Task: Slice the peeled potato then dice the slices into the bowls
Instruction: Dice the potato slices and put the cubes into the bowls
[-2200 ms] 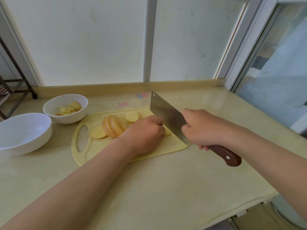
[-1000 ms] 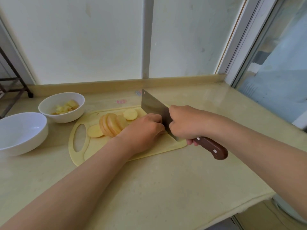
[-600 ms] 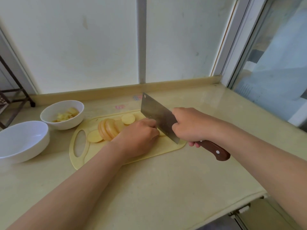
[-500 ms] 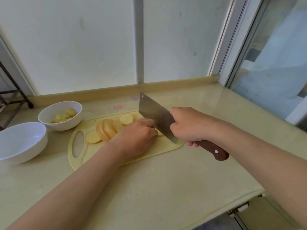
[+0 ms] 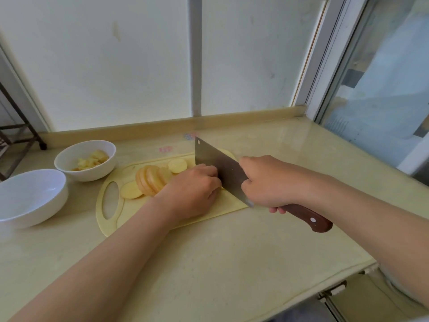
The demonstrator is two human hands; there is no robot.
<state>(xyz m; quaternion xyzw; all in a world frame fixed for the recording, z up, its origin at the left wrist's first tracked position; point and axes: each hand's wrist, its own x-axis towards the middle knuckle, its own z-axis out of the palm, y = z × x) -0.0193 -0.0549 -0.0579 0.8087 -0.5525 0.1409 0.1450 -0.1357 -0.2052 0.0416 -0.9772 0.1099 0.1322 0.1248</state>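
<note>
Head view: left hand [image 5: 192, 189] is recorded knuckles-up on the cutting board [image 5: 130, 212], fingers curled beside the blade of the cleaver [image 5: 220, 168]; whatever lies beneath is hidden, so a grip cannot be confirmed. The cleaver's brown handle is gripped by the right hand [image 5: 267, 182], its cutting edge partly masked by the left knuckles. Fanned potato slices [image 5: 151, 180] are logged at 10 o'clock of the left hand; dice [image 5: 92, 160] are seen in the small bowl [image 5: 69, 170] at 10 o'clock of the board, and the large bowl [image 5: 30, 198] at 9 o'clock is cropped.
</note>
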